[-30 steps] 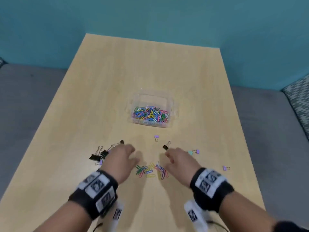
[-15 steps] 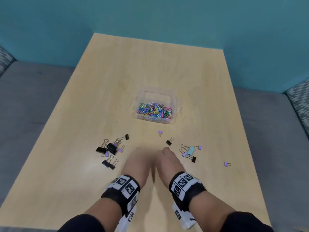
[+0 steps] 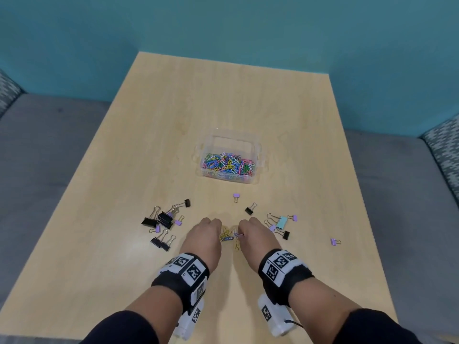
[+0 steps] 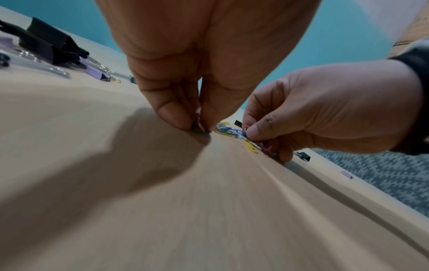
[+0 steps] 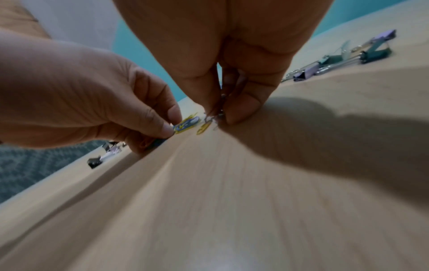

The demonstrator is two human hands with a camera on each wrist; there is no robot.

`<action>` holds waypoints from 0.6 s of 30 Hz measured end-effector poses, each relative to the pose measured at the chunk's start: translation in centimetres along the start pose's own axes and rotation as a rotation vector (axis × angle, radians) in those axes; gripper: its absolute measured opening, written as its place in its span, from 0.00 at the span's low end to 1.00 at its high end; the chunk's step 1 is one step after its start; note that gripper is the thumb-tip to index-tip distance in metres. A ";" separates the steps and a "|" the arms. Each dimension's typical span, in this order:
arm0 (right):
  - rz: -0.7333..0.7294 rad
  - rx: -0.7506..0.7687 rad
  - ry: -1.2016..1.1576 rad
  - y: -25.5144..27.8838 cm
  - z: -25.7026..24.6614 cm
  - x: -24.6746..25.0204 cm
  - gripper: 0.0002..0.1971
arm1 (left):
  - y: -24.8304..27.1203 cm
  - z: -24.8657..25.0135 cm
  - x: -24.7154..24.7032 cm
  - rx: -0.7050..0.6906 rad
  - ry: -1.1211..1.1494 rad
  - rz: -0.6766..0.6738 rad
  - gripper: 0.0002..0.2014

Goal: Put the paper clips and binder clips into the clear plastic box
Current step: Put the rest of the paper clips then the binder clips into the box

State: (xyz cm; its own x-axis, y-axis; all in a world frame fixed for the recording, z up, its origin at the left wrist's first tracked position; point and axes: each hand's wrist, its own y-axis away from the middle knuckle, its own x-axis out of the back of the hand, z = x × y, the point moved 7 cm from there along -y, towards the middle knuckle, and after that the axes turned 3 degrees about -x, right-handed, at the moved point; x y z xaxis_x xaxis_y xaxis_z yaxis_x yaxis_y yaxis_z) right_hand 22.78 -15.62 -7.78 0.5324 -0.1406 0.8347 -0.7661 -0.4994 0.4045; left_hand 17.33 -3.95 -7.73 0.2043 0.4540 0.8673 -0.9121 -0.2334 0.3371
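Since half a second ago the hands have drawn slightly apart, baring a small heap of paper clips (image 3: 229,236) that they had covered. The left hand (image 3: 205,235) pinches clips at the heap's left edge, fingertips down on the table (image 3: 104,256); the right hand (image 3: 255,235) pinches clips at its right edge. The clear plastic box (image 3: 231,157), already holding many clips, stands beyond the heap, well apart. Binder clips (image 3: 162,223) lie scattered left and right of the heap.
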 end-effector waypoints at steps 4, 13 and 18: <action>-0.032 -0.075 -0.136 0.0 1.1 0.7 0.06 | -0.2 -0.8 0.1 0.040 0.032 -0.013 0.08; -0.156 -0.353 -0.779 0.2 3.7 1.3 0.09 | -0.7 -4.3 1.0 0.276 0.571 -0.020 0.12; -0.119 -0.274 -0.766 -2.3 2.5 5.1 0.09 | -2.5 -4.1 4.5 0.346 0.923 -0.006 0.12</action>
State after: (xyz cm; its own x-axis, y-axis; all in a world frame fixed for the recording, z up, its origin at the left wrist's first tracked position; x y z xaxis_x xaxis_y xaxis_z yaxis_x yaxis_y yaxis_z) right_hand 28.15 -17.32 -5.39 0.6377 -0.6940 0.3342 -0.6969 -0.3351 0.6340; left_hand 19.06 2.25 -6.19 -0.2835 0.9147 0.2881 -0.7275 -0.4009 0.5568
